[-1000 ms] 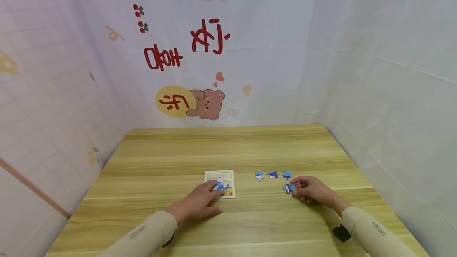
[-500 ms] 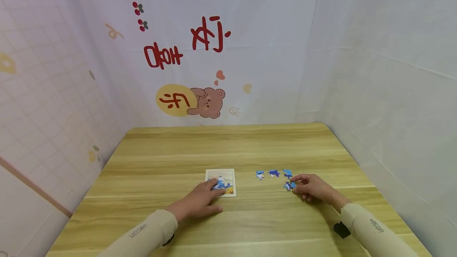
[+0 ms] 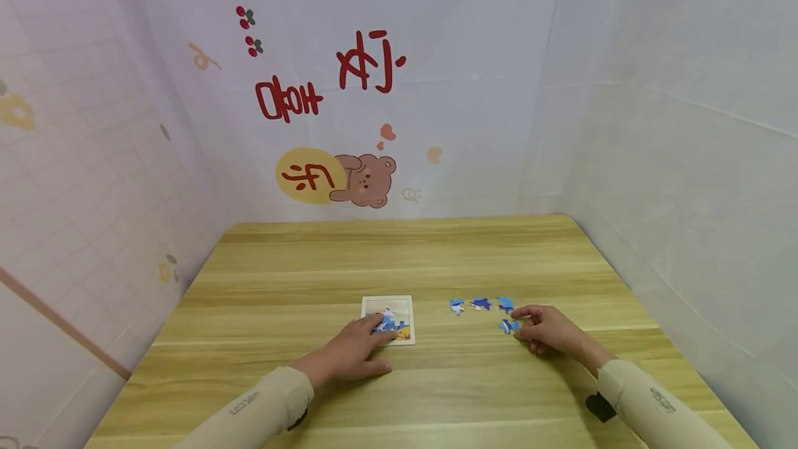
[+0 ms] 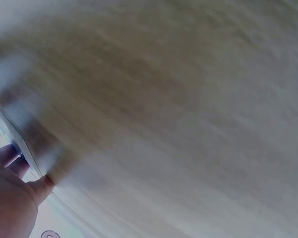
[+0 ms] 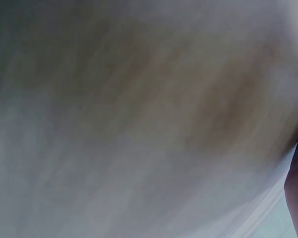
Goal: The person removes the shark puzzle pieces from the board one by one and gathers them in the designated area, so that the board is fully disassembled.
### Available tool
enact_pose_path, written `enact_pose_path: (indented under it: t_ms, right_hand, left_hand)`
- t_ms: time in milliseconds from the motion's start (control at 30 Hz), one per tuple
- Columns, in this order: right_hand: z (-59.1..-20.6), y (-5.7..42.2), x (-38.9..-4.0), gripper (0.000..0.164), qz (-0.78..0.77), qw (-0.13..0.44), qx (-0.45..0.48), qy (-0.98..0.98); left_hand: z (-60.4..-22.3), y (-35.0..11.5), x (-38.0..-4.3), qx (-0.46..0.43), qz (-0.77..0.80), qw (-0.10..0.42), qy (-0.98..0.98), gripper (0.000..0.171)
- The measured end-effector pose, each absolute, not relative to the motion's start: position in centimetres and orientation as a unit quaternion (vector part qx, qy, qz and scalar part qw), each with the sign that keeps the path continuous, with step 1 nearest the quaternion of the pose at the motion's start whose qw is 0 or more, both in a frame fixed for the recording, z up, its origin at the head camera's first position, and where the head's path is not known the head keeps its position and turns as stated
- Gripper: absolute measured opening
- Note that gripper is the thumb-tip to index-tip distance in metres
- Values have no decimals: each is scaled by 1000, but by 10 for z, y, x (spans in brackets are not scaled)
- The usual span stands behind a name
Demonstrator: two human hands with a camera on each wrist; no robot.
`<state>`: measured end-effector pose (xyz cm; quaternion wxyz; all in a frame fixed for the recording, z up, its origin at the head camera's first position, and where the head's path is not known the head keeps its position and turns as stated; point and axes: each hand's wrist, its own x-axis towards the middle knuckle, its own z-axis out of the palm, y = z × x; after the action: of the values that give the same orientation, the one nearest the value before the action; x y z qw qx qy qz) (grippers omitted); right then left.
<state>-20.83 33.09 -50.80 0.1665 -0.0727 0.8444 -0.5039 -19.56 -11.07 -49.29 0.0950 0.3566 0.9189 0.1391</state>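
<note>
In the head view my left hand [image 3: 354,353] rests on a small square puzzle board [image 3: 405,302], fingers extended over its lower left part. The board has a pale frame and a partly filled blue, white and yellow picture; the fingers cover some of it. To the right, my right hand [image 3: 547,330] pinches the right edge of a blue puzzle piece [image 3: 506,326] between thumb and index finger, low over the table. Just behind that piece lie a light blue piece [image 3: 505,303], a dark blue piece [image 3: 481,304] and a blue-and-white piece [image 3: 458,306] in a row.
The wooden table [image 3: 299,255] meets a white printed curtain [image 3: 486,123] at the back and at both sides. In the left wrist view, the left thumb touches the table close to the board's edge. The right wrist view is mostly blurred tabletop.
The held puzzle piece has turned slightly in the right hand's fingers. The left hand stays on the board and the other pieces lie where they were; the head view has shifted slightly.
</note>
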Motion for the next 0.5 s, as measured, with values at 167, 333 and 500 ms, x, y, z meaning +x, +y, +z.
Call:
enact_pose_path:
  t_ms: [167,333,500]
  right_hand:
    - [-510,331,-208,50,-502,169,-74,845]
    - [-506,326,-210,40,-505,170,-77,843]
    - [-497,303,-215,30,-514,164,-80,838]
  left_hand:
    - [-497,-112,-195,368,136,87,916,64]
    - [-498,-111,-195,360,123,99,919,67]
    - [-498,-110,-195,350,102,107,925,70]
